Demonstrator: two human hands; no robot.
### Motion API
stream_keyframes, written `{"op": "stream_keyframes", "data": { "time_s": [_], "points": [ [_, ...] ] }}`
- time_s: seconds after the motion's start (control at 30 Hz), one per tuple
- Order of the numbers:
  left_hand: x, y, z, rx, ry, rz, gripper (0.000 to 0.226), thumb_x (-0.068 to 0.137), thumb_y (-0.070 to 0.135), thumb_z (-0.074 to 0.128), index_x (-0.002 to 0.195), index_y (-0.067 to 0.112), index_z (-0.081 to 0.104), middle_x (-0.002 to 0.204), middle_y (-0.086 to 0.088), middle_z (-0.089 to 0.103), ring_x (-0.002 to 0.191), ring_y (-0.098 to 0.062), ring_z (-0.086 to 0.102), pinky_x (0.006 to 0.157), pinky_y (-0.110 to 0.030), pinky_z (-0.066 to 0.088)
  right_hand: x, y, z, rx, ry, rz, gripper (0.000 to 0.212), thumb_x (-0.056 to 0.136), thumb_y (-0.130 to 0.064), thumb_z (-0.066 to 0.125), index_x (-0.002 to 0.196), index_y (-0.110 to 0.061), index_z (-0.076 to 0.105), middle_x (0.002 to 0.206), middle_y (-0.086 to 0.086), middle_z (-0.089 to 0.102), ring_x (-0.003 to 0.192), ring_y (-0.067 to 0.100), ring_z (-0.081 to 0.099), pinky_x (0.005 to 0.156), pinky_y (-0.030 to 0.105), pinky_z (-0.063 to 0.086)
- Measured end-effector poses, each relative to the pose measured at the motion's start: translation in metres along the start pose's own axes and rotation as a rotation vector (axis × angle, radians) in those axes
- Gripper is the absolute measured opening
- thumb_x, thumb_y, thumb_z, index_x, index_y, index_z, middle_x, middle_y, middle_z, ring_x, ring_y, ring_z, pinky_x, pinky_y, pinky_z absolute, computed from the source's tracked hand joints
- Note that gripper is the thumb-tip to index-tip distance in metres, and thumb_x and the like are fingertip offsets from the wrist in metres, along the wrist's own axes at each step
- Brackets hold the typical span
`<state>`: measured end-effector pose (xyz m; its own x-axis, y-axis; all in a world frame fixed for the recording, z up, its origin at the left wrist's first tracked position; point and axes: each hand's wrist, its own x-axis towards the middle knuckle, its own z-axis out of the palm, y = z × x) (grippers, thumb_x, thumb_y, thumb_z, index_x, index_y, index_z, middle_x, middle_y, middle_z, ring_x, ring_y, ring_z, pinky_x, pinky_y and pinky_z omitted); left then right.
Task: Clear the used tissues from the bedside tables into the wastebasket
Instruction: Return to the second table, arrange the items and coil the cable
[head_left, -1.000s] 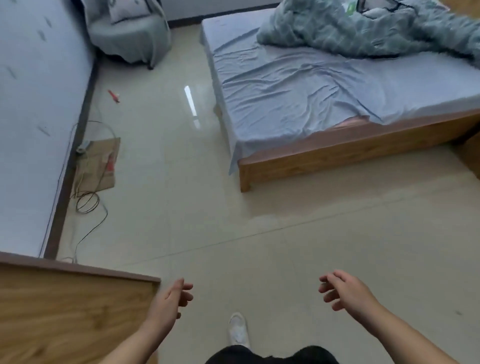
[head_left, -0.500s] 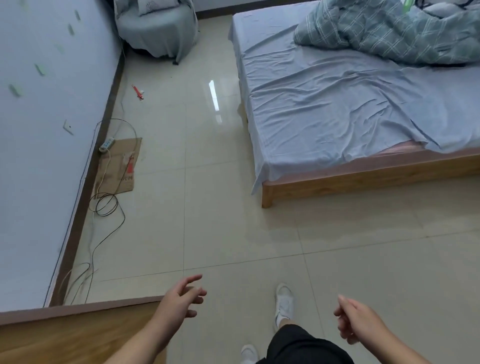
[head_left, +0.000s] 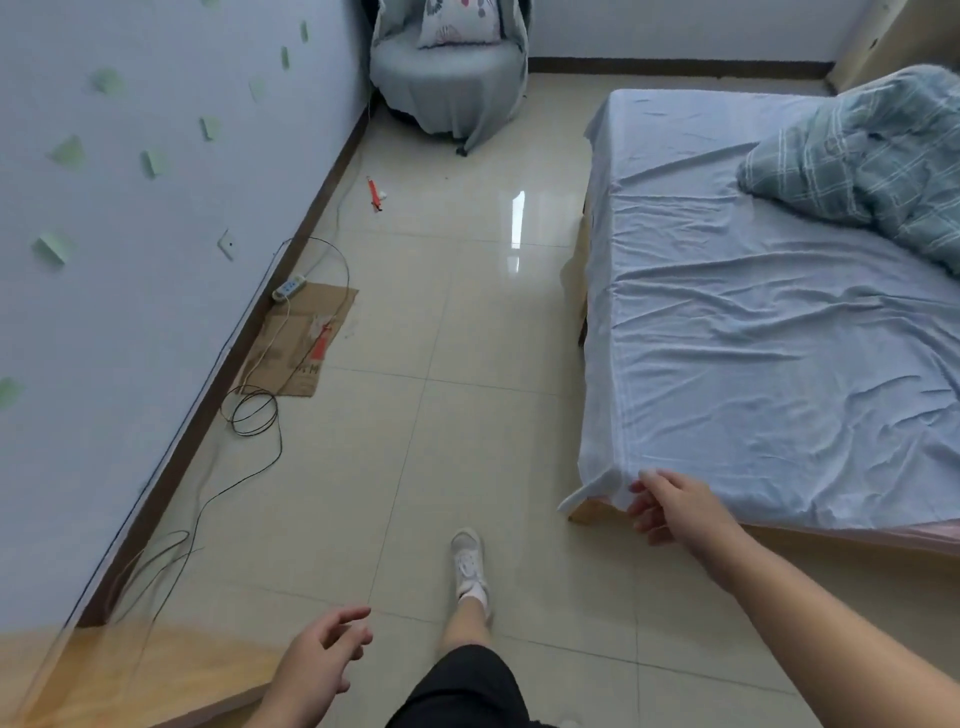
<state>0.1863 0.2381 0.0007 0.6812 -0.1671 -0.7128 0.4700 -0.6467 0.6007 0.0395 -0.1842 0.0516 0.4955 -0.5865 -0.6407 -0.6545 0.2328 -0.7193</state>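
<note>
Used tissues: none in view of the head camera. Neither bedside tables nor wastebasket show, so which way they lie from you cannot be told. Your right hand (head_left: 670, 506), fingers loosely curled and empty, hangs by the bed (head_left: 779, 338) corner. Your left hand (head_left: 324, 660), relaxed and empty, hovers beside a wooden tabletop (head_left: 130, 670).
</note>
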Motion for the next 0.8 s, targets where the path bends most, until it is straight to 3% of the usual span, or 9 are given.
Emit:
{"op": "stream_keyframes", "data": {
  "time_s": [0.17, 0.33, 0.6, 0.8],
  "points": [
    [0.107, 0.089, -0.016, -0.006, -0.016, 0.03, 0.016, 0.105, 0.012, 0.063, 0.113, 0.018, 0.075, 0.1, -0.009, 0.079, 0.093, -0.026, 0.07, 0.07, -0.035, 0.051, 0.073, -0.079, 0.027, -0.131, 0.022, -0.026, 0.021, 0.102, -0.019, 0.058, 0.096, -0.007, 0.073, 0.082, 0.012, 0.075, 0.061, 0.02, 0.067, 0.057, 0.035, 0.055],
    [0.18, 0.231, -0.035, 0.031, -0.106, 0.151, 0.017, 0.106, 0.017, 0.061, 0.116, 0.022, 0.073, 0.105, -0.007, 0.078, 0.1, -0.025, 0.071, 0.074, -0.036, 0.054, 0.112, -0.105, 0.033, -0.302, 0.013, 0.073, 0.023, 0.104, -0.026, 0.057, 0.094, -0.012, 0.071, 0.085, 0.008, 0.075, 0.068, 0.022, 0.07, 0.058, 0.029, 0.054],
    [0.295, 0.421, -0.031, 0.119, -0.162, 0.321, 0.017, 0.105, 0.02, 0.062, 0.116, 0.027, 0.074, 0.103, -0.001, 0.079, 0.097, -0.019, 0.073, 0.074, -0.031, 0.055, 0.212, -0.127, 0.017, -0.14, 0.095, 0.282, 0.039, 0.108, -0.034, 0.048, 0.098, -0.004, 0.071, 0.076, 0.016, 0.073, 0.057, 0.026, 0.063, 0.054, 0.034, 0.048],
    [0.374, 0.518, -0.015, 0.145, -0.135, 0.283, 0.018, 0.104, 0.02, 0.063, 0.115, 0.03, 0.074, 0.104, -0.001, 0.079, 0.099, -0.021, 0.072, 0.074, -0.031, 0.055, 0.342, -0.214, 0.007, -0.163, 0.043, 0.298, 0.035, 0.106, -0.035, 0.051, 0.097, -0.008, 0.071, 0.075, 0.012, 0.074, 0.055, 0.021, 0.063, 0.053, 0.032, 0.048]
  ]
}}
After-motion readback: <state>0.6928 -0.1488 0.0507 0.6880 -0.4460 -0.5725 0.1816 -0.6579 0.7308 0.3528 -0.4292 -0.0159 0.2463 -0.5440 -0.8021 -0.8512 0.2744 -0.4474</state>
